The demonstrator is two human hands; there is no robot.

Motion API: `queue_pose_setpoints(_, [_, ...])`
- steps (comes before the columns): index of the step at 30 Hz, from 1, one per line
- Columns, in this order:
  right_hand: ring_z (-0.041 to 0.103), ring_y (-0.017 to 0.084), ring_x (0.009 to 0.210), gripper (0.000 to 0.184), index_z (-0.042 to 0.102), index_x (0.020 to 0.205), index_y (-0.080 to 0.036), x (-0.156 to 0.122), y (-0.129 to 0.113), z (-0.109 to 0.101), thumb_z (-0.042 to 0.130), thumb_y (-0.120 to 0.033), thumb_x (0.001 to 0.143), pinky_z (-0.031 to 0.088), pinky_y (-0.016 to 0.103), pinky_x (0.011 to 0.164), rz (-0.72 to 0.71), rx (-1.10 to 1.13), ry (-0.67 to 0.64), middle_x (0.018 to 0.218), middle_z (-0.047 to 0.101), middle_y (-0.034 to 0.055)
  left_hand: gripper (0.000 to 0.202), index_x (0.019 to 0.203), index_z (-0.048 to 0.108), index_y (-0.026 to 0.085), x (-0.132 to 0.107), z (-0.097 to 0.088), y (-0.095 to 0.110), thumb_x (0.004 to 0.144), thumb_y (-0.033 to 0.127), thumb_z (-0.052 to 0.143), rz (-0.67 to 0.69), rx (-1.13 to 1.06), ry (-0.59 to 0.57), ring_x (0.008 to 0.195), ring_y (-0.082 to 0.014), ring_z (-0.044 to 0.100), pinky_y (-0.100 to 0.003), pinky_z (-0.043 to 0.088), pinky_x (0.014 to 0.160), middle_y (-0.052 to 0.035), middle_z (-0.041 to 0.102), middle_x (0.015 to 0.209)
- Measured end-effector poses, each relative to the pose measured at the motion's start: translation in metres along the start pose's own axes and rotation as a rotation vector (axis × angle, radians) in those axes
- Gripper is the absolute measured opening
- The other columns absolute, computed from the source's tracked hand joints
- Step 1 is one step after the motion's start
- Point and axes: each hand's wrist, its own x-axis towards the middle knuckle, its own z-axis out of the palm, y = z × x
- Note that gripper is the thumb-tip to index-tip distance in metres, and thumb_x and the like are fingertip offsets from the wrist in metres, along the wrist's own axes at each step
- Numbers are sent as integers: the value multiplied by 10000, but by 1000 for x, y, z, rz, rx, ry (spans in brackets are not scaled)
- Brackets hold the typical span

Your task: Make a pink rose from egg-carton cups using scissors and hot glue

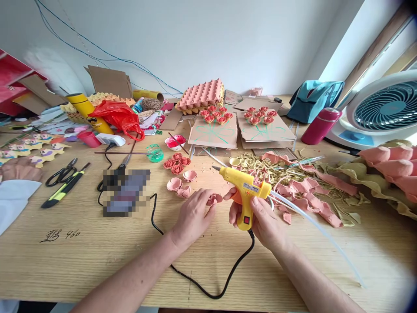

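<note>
My right hand (260, 217) is wrapped round the handle of a yellow hot glue gun (243, 182), its nozzle pointing up and left. A long translucent glue stick (321, 228) trails from the back of the gun, and a black cord (224, 291) loops from its grip over the table. Just left of the gun, my left hand (195, 213) pinches a small pink paper flower cup (215, 199) close to the tabletop. Beyond that hand lie loose pink petal cups (174, 184) and several finished red-edged roses (177, 164).
Pink and tan egg-carton scraps (312, 191) cover the right side. Two cardboard sheets (213, 135) carry rose clusters. Scissors (61, 171) and a utility knife (65, 187) lie left, near another person's hand (21, 169). A fan (387, 108) and a magenta bottle (322, 126) stand right.
</note>
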Motion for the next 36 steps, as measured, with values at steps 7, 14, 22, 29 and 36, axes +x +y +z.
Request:
queue_pose_setpoints(7, [508, 157, 644, 468, 601, 1170, -208, -4, 3, 2, 380, -592, 1018, 396, 290, 598, 10, -186, 4, 746, 587, 15, 156, 1007, 529, 221, 4, -11, -4, 900, 109, 545, -116, -222, 222, 866, -147, 677, -218, 536, 635, -27, 694, 980])
queue_pose_setpoints(14, [467, 151, 616, 507, 616, 1107, -219, -9, 4, 5, 382, -654, 991, 410, 284, 578, 11, -433, 10, 724, 540, 7, 276, 1058, 540, 220, 6, -18, -9, 837, 56, 559, -88, -187, 375, 831, -129, 697, -193, 547, 610, -20, 693, 956])
queue_pose_setpoints(22, [480, 158, 650, 526, 634, 1085, -192, -14, 17, 0, 376, -641, 997, 436, 287, 598, 20, -521, -19, 743, 518, 14, 255, 991, 559, 205, 7, -20, -10, 811, 25, 559, -59, -234, 437, 797, -126, 700, -202, 576, 636, -12, 641, 893])
queue_pose_setpoints(29, [496, 163, 684, 521, 651, 1132, -201, -16, 19, -2, 363, -617, 1012, 440, 289, 631, -4, -637, -13, 765, 532, 17, 200, 952, 560, 210, 7, -20, -11, 835, 49, 582, -46, -225, 430, 764, -126, 686, -257, 594, 715, -4, 641, 877])
queue_pose_setpoints(36, [495, 155, 672, 484, 632, 1155, -206, -17, 22, -5, 354, -581, 1028, 453, 287, 633, -4, -652, -5, 789, 540, 17, 162, 929, 557, 213, 6, -23, -8, 862, 75, 609, -2, -201, 419, 753, -121, 660, -265, 580, 739, 3, 640, 852])
